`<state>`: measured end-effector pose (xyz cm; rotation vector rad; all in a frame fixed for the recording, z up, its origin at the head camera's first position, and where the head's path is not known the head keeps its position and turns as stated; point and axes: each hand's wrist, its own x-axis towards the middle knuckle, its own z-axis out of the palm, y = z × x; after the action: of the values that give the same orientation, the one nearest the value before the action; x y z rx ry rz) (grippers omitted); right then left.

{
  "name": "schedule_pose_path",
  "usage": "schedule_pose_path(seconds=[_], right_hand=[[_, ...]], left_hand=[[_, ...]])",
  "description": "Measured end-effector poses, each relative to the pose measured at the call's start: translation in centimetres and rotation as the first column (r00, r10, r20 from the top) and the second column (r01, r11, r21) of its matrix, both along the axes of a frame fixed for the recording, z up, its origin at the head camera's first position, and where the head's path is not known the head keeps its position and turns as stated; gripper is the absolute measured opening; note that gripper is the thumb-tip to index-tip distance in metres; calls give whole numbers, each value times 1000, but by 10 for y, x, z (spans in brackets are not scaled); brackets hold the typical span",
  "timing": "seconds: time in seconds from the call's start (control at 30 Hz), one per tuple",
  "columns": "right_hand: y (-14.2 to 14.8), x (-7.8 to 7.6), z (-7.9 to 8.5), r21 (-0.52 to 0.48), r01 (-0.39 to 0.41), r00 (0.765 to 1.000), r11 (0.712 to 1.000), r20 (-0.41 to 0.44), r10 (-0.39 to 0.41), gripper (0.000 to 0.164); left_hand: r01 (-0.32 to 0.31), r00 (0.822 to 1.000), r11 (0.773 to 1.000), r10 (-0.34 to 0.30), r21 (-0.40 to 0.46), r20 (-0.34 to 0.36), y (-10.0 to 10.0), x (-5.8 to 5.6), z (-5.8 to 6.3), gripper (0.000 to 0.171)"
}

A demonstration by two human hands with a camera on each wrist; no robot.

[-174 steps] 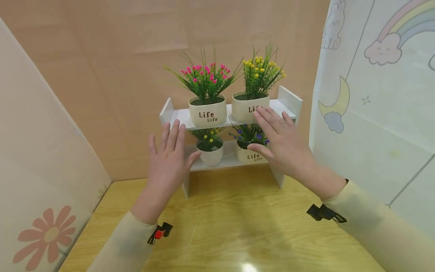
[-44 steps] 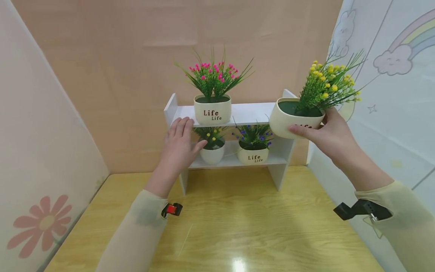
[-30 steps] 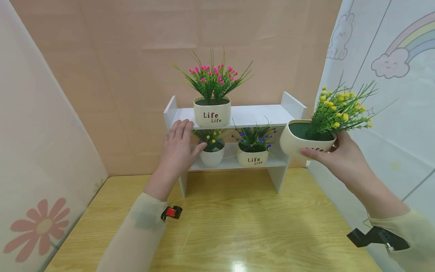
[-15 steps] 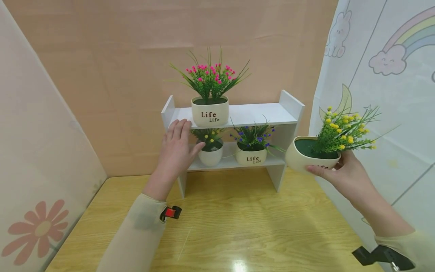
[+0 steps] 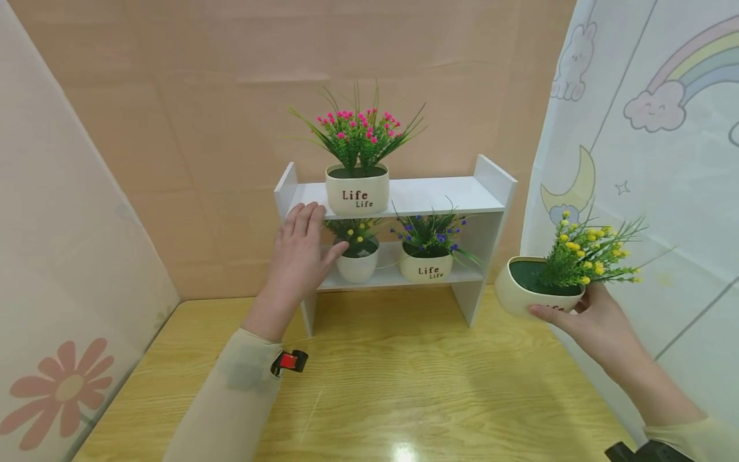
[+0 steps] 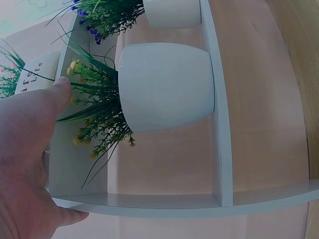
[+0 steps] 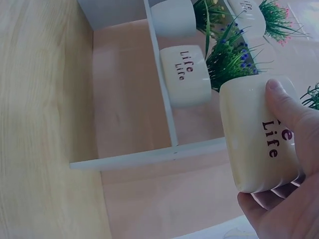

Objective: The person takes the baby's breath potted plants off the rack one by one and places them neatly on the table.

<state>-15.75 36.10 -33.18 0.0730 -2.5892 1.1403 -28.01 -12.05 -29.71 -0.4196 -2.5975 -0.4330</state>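
Cream pot (image 5: 516,296) of yellow flowers (image 5: 571,246), white shelf (image 5: 444,192)
The cream pot bears dark reddish-brown "Life" lettering. Elsewhere, pink flowers (image 5: 362,120) and blue-violet flowers (image 5: 441,237) dot green foliage (image 5: 360,157). The table (image 5: 375,391) is yellowish with wood grain, the backdrop (image 5: 173,128) tan; the whitish right wall (image 5: 687,192) shows a pastel rainbow (image 5: 704,64), the left wall (image 5: 75,192) a coral-red flower (image 5: 69,388).

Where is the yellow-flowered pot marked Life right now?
In the head view, the yellow-flowered pot is on the right side, held off the table in the right hand, just right of the white shelf unit.
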Motion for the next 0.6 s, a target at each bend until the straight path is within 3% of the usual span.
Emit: schedule_pose_path(seconds=[0.6], right_hand=[[15, -11, -53, 22, -11, 998, 1000, 63, 10, 94]], left_hand=[[9, 1000, 1000, -9, 1, -5, 0, -1, -1, 87]])
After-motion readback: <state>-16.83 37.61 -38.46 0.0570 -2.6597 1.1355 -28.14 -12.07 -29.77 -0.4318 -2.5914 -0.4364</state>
